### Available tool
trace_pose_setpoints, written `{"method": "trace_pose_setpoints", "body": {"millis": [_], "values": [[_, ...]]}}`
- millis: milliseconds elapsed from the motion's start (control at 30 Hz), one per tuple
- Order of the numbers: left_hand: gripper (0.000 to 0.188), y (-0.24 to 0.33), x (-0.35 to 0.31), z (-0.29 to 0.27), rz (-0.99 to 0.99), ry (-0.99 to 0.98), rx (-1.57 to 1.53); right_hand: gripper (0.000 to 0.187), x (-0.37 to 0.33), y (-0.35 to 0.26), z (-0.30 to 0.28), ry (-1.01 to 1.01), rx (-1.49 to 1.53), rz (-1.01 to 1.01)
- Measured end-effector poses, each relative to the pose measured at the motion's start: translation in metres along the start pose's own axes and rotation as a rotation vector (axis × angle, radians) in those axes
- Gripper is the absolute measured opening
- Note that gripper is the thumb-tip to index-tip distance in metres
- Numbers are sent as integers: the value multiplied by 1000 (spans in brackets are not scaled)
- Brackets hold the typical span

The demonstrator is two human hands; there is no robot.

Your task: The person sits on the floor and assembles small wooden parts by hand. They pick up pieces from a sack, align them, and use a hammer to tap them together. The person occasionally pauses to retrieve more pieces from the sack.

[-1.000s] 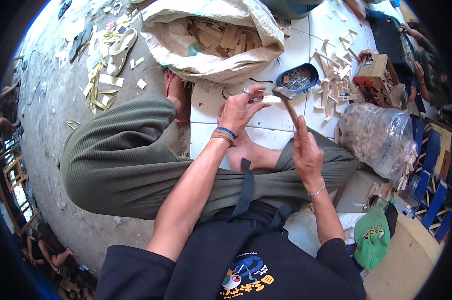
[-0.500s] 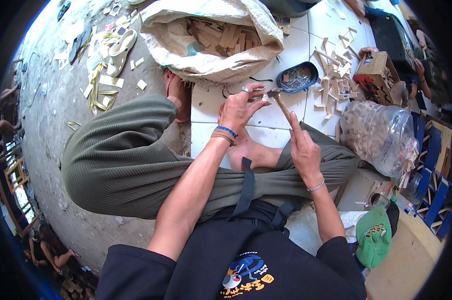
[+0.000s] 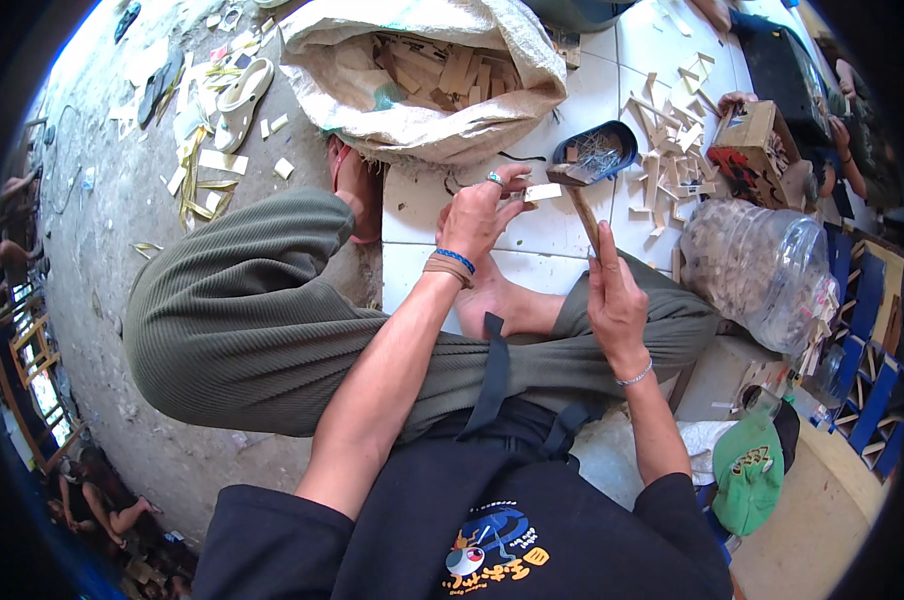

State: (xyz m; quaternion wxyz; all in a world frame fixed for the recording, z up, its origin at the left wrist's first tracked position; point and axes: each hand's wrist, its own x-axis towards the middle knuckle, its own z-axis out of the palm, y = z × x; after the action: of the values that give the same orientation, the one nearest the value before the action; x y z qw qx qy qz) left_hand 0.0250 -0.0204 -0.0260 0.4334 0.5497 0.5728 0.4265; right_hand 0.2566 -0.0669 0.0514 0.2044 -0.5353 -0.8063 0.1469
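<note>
My left hand (image 3: 475, 213) is closed in a pinch on a small pale wood piece (image 3: 543, 192), held just above the white tiles. My right hand (image 3: 617, 300) grips a hammer (image 3: 583, 216) by its wooden handle, index finger laid along it. The hammer's dark head is at the near edge of a blue oval tub (image 3: 627, 148) of nails, right of the wood piece and apart from it. Inside the tub lie many thin nails (image 3: 599, 160). The lower end of the handle is hidden in my palm.
A white woven sack (image 3: 422, 135) of wood offcuts stands beyond my hands. Joined wood strips (image 3: 662, 170) lie in a pile to the right, near a cardboard box (image 3: 752, 150) touched by another person's hand. A large clear plastic bottle (image 3: 752, 265) lies beside my knee.
The hammer head has lifted away from my left fingers and moved right, toward the tub. More of the wood piece now shows. The nail tub looks slightly tilted.
</note>
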Motion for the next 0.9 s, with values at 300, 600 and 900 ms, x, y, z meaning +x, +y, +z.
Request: {"method": "trace_pose_setpoints", "body": {"millis": [300,600,900], "values": [[50,1,2,-2,-52,-21,-33,70,2,-2,-2,-6,-41,-10],[50,5,2,0,-86,-16,13,70,-3,-8,-1,-137,-129,1],[50,4,2,-2,-118,-42,0,73,-2,-9,-4,-172,-139,9]]}}
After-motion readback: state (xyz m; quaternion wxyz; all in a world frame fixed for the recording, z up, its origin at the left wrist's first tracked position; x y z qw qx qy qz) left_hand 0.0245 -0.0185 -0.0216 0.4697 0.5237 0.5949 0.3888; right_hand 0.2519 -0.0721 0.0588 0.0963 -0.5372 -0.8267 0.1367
